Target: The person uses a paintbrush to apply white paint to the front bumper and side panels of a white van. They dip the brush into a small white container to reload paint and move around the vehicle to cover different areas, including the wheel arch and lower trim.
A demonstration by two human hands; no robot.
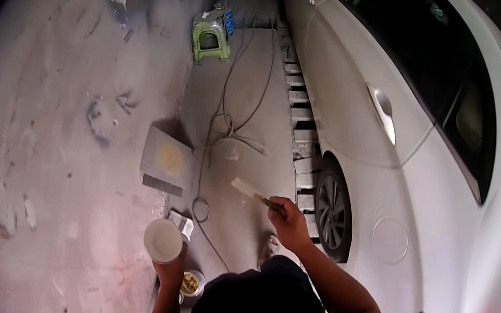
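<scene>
My left hand is wrapped round a pale round tub with its wide top facing up; I cannot make out what is inside. In my right hand is a putty knife, gripped by its dark handle. Its pale flat blade points left over the floor, apart from the tub. Beyond the tub, by the wall, a light grey panel bears a yellowish round patch. Neither hand touches it.
A white car fills the right side, its wheel close to my right arm. A cable lies looped on the floor. Farther off is a green stool. A small bucket with yellowish pieces stands beside my left forearm.
</scene>
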